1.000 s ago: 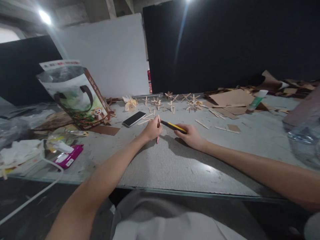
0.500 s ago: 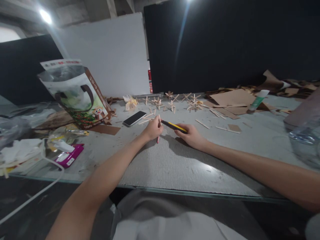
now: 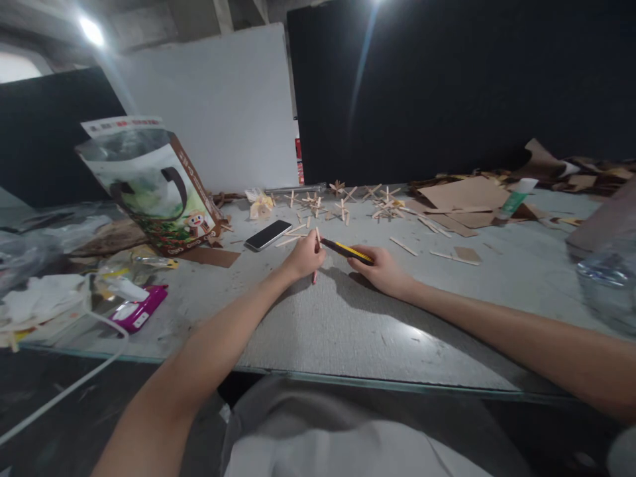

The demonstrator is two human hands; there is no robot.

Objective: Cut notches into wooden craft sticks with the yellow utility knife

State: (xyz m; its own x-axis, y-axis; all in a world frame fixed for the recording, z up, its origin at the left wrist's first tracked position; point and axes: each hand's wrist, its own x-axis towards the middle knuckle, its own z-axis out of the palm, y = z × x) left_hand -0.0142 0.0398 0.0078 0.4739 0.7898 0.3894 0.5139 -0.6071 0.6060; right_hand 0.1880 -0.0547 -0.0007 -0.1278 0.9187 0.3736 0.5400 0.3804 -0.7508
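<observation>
My left hand (image 3: 302, 257) is closed round a thin wooden stick (image 3: 315, 275) held upright on the grey table (image 3: 348, 318); the stick's lower end looks pinkish. My right hand (image 3: 380, 270) grips a yellow and black utility knife (image 3: 346, 251), whose tip points left and meets the stick just beside my left fingers. Both hands rest on the table, close together, in front of a scatter of small stick crosses (image 3: 342, 202).
A black phone (image 3: 267, 235) lies just left of my hands. A printed bag (image 3: 149, 189) stands at the left, with a magenta packet (image 3: 138, 311) and white cable near the edge. Cardboard pieces (image 3: 464, 199), a green glue tube (image 3: 514, 195) and a clear plastic bottle (image 3: 603, 275) lie to the right.
</observation>
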